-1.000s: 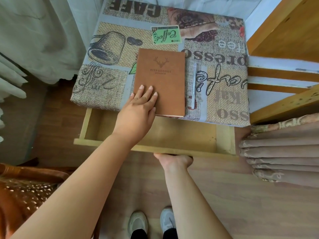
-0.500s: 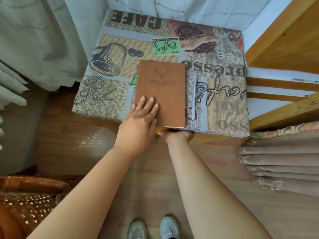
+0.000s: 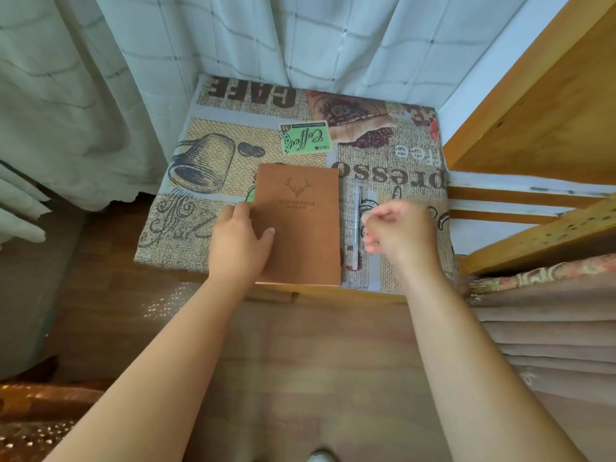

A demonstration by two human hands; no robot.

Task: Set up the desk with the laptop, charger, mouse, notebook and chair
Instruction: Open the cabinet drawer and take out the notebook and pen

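Observation:
A brown notebook (image 3: 300,225) with a deer-head stamp lies on the small desk (image 3: 206,181), which is covered by a coffee-print cloth. My left hand (image 3: 238,243) holds the notebook's left edge, thumb lying on the cover and fingers at the side. A silver pen (image 3: 356,211) lies just right of the notebook. My right hand (image 3: 398,231) hovers above the cloth right of the pen, blurred, fingers loosely curled and holding nothing. The desk drawer is shut. No laptop, charger or mouse is in view.
Pale curtains (image 3: 233,45) hang behind and left of the desk. A wooden frame (image 3: 533,128) stands close on the right, with pleated brown fabric (image 3: 546,321) below it. A brown chair (image 3: 30,408) shows at the bottom left. Wooden floor lies in front.
My right hand pushed the drawer shut, then rose above the desk beside the pen. My left hand slid from flat on the cover to the notebook's left edge.

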